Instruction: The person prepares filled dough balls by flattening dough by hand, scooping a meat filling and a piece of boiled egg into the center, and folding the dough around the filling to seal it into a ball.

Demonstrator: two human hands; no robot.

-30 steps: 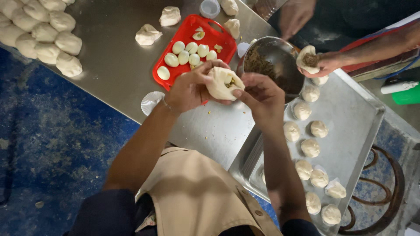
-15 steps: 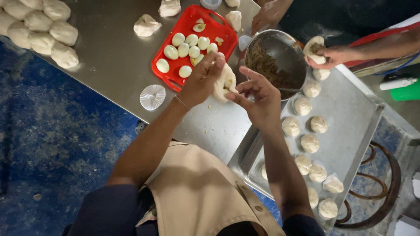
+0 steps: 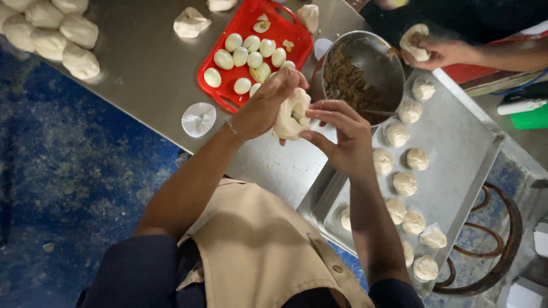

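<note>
Both my hands hold one pale ball of dough [image 3: 292, 114] above the steel table [image 3: 142, 74]. My left hand [image 3: 264, 104] cups it from the left, and my right hand [image 3: 340, 132] pinches its right side with the fingertips. Just beyond the dough stands a metal bowl [image 3: 365, 54] with dark brown filling. A red tray [image 3: 211, 85] with several peeled boiled eggs [image 3: 242, 57] lies to its left. A steel baking tray [image 3: 462, 142] on the right carries several shaped buns [image 3: 405, 183].
Another person's hand [image 3: 436, 51] at top right holds a filled piece of dough [image 3: 414, 41] over the bowl. Raw dough balls [image 3: 51, 34] are piled at top left, loose dough pieces [image 3: 191, 23] lie nearby, and a white paper cup liner [image 3: 198, 119] sits by the table edge.
My hands have kept working the same dough, turning and closing it. The view has shifted slightly, and the other person's hand with dough has stayed near the bowl.
</note>
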